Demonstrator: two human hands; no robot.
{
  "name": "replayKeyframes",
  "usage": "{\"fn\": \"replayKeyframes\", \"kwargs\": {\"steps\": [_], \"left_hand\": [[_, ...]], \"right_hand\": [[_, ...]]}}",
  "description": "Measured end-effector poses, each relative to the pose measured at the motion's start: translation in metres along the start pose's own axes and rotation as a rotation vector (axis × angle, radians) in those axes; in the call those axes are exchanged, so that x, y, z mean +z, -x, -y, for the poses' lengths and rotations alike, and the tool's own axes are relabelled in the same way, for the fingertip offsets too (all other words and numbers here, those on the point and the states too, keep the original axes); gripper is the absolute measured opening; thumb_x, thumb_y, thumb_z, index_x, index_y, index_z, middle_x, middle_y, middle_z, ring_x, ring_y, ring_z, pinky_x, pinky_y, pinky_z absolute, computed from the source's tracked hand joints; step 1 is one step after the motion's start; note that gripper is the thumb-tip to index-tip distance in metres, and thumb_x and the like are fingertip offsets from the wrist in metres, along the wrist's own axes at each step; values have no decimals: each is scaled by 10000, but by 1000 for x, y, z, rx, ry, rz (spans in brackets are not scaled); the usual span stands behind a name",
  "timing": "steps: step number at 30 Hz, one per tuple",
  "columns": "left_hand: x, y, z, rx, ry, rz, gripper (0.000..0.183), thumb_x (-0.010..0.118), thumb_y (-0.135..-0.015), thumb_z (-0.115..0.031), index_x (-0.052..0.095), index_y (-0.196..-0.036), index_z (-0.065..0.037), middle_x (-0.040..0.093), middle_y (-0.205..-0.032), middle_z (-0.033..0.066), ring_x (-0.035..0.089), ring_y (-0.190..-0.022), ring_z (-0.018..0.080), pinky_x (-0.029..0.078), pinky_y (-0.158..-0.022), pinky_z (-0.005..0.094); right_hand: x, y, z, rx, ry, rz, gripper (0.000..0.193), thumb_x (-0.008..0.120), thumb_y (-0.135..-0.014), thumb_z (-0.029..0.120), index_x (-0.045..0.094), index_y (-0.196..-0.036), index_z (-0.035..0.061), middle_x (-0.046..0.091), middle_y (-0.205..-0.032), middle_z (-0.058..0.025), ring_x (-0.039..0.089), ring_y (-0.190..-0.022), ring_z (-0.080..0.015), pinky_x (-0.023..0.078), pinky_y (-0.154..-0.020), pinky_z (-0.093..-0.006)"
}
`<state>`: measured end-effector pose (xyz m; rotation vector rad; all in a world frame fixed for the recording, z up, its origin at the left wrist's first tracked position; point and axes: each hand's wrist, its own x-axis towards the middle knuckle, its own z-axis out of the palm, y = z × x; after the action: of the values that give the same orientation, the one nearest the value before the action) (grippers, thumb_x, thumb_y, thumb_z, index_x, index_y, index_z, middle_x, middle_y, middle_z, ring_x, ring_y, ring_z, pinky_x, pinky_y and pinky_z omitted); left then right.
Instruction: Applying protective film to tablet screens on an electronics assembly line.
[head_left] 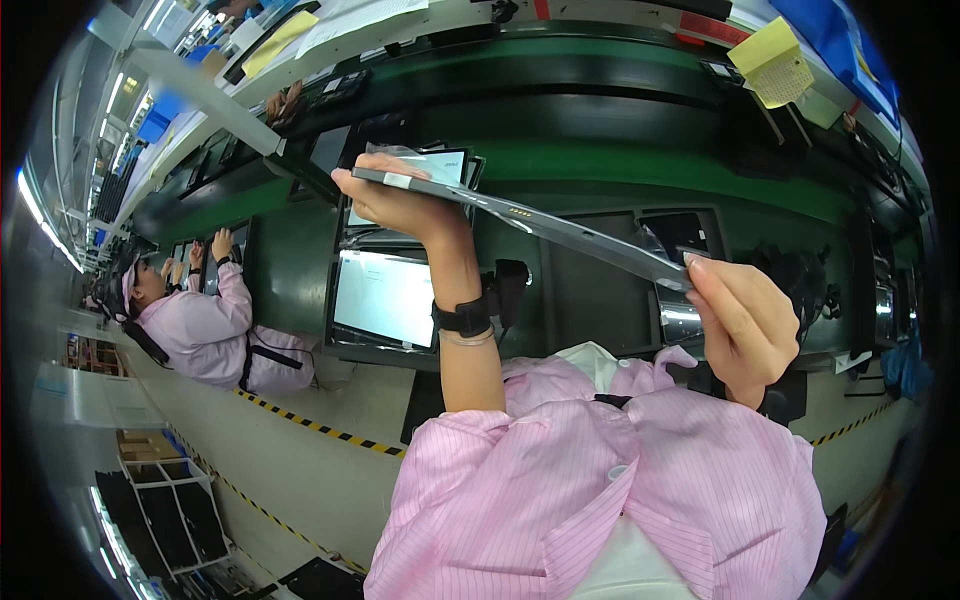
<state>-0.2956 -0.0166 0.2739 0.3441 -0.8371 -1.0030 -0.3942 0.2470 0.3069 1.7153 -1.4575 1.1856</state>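
Note:
A thin grey tablet [560,228] is held up in front of my chest, seen nearly edge-on, with small gold contacts along its edge. My left hand [405,208] grips its left end, fingers wrapped beneath and over it. At the other end my right hand [742,318] pinches the corner between thumb and fingers. The tablet slopes down toward the right. Below my left hand lies a tablet with a lit white screen [384,297]. Behind that hand, more tablets with lit screens [447,165] lie stacked, partly hidden.
A black tray [597,285] rests on the green bench below the raised tablet, with dark flat pieces [678,236] on its right. A shelf with yellow paper [773,66] runs across the back. At left, a co-worker in pink [200,325] handles devices at the bench.

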Motion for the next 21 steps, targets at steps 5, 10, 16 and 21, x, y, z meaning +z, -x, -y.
{"fn": "replayKeyframes", "kwargs": {"steps": [5,10,16,21], "left_hand": [[-2,-1,1,-92,73,127,509,251,-956,-325,286,-478,-153,288,-402,-30,264,-348,68,244,-372,177],[6,4,-14,-262,277,280,514,250,-958,-324,333,-487,-136,327,-390,6,273,-311,90,237,-319,203],[14,13,-38,-383,354,427,561,232,-979,-371,364,-501,-107,334,-365,26,289,-287,97,215,-311,199],[3,3,-24,-385,401,464,537,212,-987,-352,382,-532,-123,348,-364,34,306,-288,115,254,-312,216]], "right_hand": [[-2,11,-2,636,-351,2,105,620,-723,-61,647,-824,-74,634,-720,-121,603,-602,-162,449,-540,-233],[32,14,-40,1002,-747,-115,156,546,-877,77,622,-860,-58,575,-660,-58,570,-539,-113,430,-476,-214],[43,45,-56,1187,-855,-244,192,531,-904,143,596,-877,-35,527,-623,-29,533,-470,-108,418,-410,-223],[46,37,-55,1156,-766,-214,191,529,-907,156,596,-890,-22,495,-612,-8,515,-465,-96,402,-402,-216]]}}
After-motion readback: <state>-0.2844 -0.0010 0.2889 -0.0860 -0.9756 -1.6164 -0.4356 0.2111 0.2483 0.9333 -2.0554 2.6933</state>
